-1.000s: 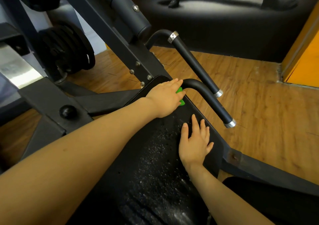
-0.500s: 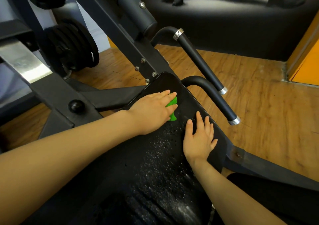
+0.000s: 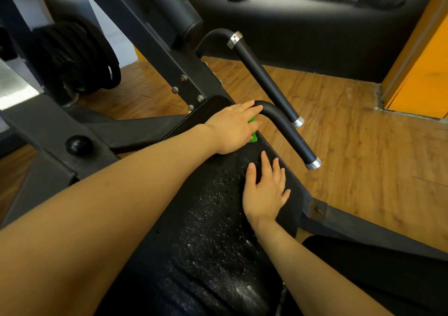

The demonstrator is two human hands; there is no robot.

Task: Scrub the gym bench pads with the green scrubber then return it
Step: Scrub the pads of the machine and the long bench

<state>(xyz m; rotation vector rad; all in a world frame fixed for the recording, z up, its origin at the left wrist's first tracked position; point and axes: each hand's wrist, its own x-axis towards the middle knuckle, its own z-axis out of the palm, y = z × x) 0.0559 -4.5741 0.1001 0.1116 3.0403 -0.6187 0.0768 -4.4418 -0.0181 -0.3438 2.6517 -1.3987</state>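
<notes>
- two hands on wet bench pad [image 3: 206, 218]: left hand [image 3: 232, 129] presses green scrubber [image 3: 252, 137] at 12 o'clock; right hand [image 3: 264, 192] flat, fingers spread.
- risk: scrubber slips off pad edge toward handle [image 3: 286, 131].

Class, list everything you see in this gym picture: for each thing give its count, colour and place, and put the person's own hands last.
pad: one, black, wet-speckled, centre
scrubber: one, green, far end of pad, under left hand
handles: two, black with silver caps, right of pad
frame: one, dark, upper left
weight plates: stack, black, far left
floor: wood, brown, right
left hand: presses scrubber
right hand: flat on pad
</notes>
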